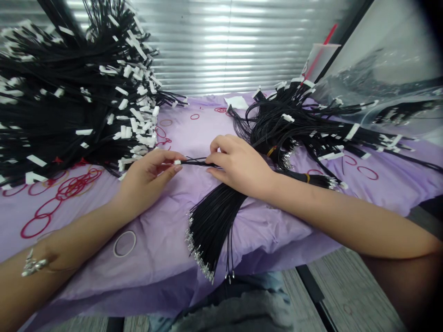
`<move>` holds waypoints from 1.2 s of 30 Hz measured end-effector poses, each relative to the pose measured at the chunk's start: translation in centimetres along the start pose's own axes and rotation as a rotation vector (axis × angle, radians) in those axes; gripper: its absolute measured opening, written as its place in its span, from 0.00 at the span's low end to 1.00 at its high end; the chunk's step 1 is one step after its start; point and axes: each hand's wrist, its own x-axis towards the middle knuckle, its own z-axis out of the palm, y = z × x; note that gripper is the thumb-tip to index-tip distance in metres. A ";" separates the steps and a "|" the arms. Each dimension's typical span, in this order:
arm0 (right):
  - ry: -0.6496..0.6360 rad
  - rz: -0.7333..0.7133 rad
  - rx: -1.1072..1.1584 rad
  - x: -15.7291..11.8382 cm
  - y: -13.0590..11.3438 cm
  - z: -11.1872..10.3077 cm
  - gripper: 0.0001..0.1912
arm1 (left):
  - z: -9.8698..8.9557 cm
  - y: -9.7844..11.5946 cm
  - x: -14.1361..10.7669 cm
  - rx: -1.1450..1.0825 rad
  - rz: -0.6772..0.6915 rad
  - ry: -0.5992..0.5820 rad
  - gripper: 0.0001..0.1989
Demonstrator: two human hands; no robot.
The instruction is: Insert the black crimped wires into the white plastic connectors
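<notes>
Black wires (197, 162), thin and glossy, run from the left hand (148, 180) to the right hand (238, 163)! Both pinch them with closed fingers, a blocky white plastic connector (177, 162) jutting out leftward.

No words or numbers can be read on the white wire connectors (177, 162).

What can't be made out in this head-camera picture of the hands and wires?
Head view:
- the thin wire bunch inside the right hand: hidden by its fingers
- the metal terminals: too small to tell their shape
- the big wire heap: cut off by the left edge
- the contents of the clear plastic bag: blurred
</notes>
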 end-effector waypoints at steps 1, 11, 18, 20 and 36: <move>-0.012 0.008 0.020 0.0 0.0 0.0 0.10 | 0.0 0.0 0.0 -0.002 0.004 -0.005 0.11; -0.100 0.146 0.339 0.6 0.8 -2.0 0.07 | 0.2 -0.3 0.0 -0.135 -0.088 -0.009 0.11; -0.356 -0.054 0.637 0.4 1.9 -4.8 0.06 | 0.4 0.0 0.2 -0.381 -0.282 -0.041 0.10; -0.432 -0.161 0.709 0.3 1.4 -4.5 0.07 | 0.4 0.1 0.3 -0.445 -0.307 -0.039 0.09; -0.562 -0.216 0.518 0.7 -1.3 -1.4 0.07 | 0.5 0.6 0.1 -0.638 -0.391 0.040 0.06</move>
